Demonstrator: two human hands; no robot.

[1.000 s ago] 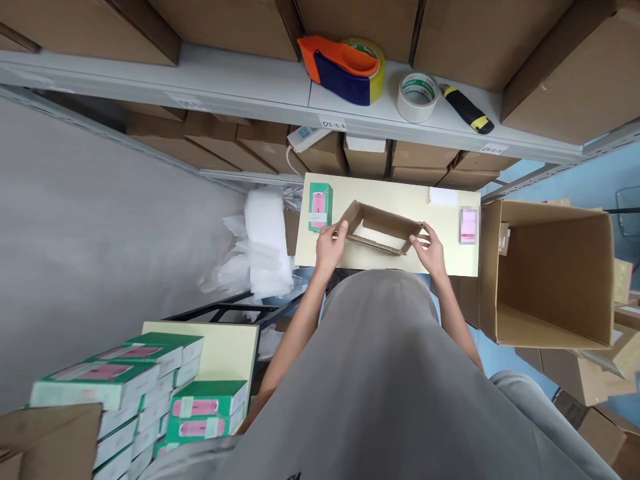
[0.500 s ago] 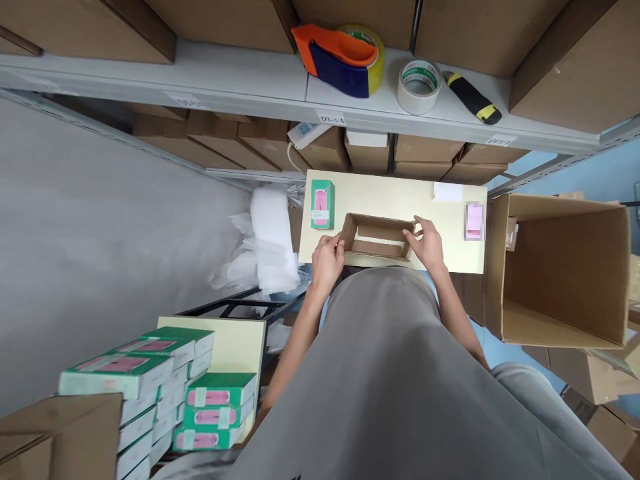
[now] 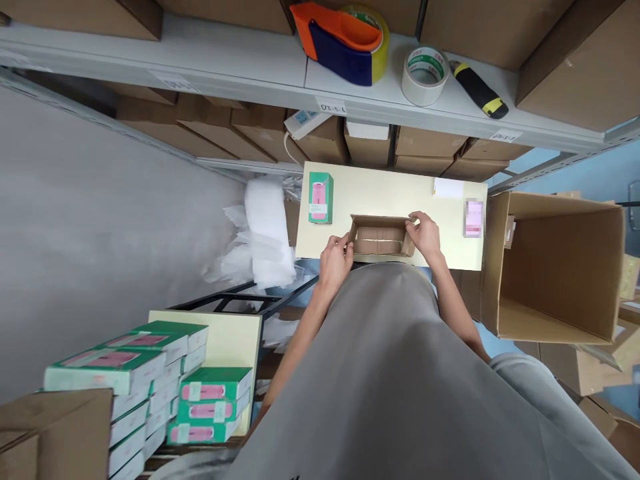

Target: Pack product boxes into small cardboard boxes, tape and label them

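A small brown cardboard box (image 3: 381,236) stands open on the pale yellow table (image 3: 390,193), close to its near edge. My left hand (image 3: 335,259) grips the box's left end with curled fingers. My right hand (image 3: 425,235) clasps its right end, fingers over the rim. A green and pink product box (image 3: 320,197) lies flat on the table's left part, apart from both hands. A white slip (image 3: 449,188) and a pink item (image 3: 473,218) lie at the table's right.
A large open carton (image 3: 555,267) stands to the right of the table. Above, a shelf holds an orange tape dispenser (image 3: 340,41), a tape roll (image 3: 425,75) and a knife (image 3: 478,89). Stacked green boxes (image 3: 150,387) sit lower left; white foam wrap (image 3: 265,233) lies left of the table.
The flat, skewed cardboard sleeve has been squared up into a narrower box and drawn nearer the table's near edge. Both hands moved inward with it.
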